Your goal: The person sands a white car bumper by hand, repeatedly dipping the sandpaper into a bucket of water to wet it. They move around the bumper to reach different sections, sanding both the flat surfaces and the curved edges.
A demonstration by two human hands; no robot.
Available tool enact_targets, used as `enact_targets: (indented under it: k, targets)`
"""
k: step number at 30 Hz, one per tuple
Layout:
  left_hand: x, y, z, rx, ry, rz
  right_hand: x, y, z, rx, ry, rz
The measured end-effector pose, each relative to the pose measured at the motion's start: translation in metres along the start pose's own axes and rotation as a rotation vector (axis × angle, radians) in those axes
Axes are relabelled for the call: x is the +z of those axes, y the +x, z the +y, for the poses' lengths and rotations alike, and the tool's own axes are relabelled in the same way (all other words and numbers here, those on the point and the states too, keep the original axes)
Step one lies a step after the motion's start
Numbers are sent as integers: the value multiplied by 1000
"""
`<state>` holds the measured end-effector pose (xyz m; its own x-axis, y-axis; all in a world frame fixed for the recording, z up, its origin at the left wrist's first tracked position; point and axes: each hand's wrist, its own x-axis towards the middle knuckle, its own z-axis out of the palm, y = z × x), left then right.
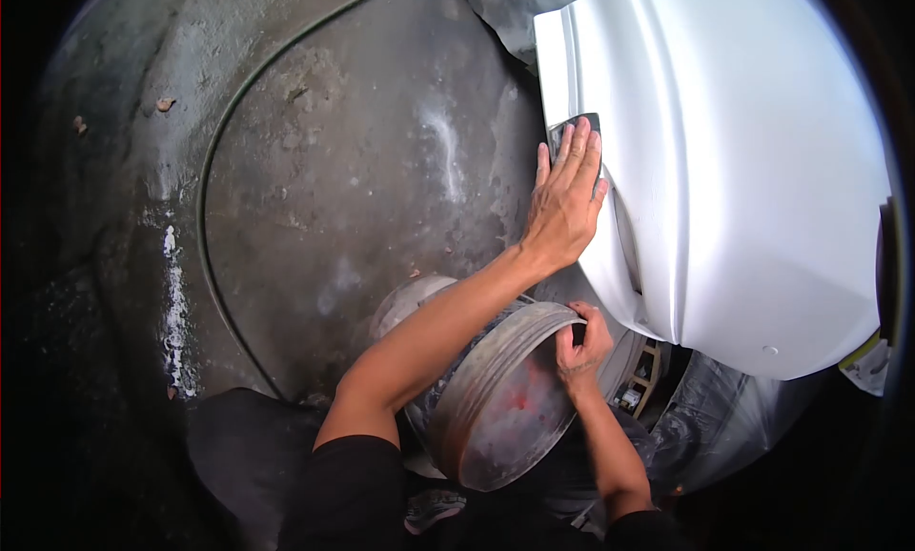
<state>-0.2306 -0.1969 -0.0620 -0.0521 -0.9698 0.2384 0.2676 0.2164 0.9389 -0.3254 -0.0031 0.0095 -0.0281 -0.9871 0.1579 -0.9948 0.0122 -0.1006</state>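
My left hand (564, 203) lies with fingers stretched out over a dark sheet of sandpaper (593, 124), pressing it against the left edge of a shiny white car body panel (753, 170). Most of the sheet is hidden under the fingers. Below it, my right hand (583, 349) has its fingers hooked over the rim of a large, worn grey bucket (477, 389). Seen from here the bucket looks tilted, its mouth facing me. Its inside is cloudy, with a reddish patch. My left forearm crosses above the bucket and covers part of its side.
A dark hose (203, 198) curves across the stained concrete floor (353, 141) on the left. Crumpled clear plastic sheeting (710, 427) hangs below the panel. A wooden frame (646, 375) shows beside it. White splashes (176, 313) mark the floor.
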Motion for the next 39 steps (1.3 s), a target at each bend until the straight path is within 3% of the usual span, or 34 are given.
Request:
enact_targets:
  k: [4, 7, 10, 13, 15, 21, 25, 28, 32, 39]
  targets:
    - [4, 15, -12, 62, 117, 20, 0, 3, -2, -6, 22, 3]
    - [-16, 91, -24, -85, 68, -11, 0, 3, -1, -12, 22, 2]
    - [-21, 97, -25, -69, 67, -31, -1, 1, 2, -45, 17, 2]
    - [-6, 40, -24, -34, 78, -6, -1, 2, 3, -57, 19, -6]
    - [-1, 42, -23, 1, 68, 52, -2, 6, 4, -55, 24, -2]
    - [-28, 169, -41, -98, 147, 6, -5, 2, 5, -83, -7, -3]
    - [-9, 83, -30, -80, 47, 49, -3, 5, 1, -37, 37, -12]
    - [1, 91, -35, -53, 51, 91, -5, 7, 4, -66, 27, -13]
    - [-22, 196, -48, -104, 114, 64, -3, 9, 0, -77, -5, -6]
    - [-3, 115, -40, -40, 30, 114, -2, 10, 2, -73, 40, -9]
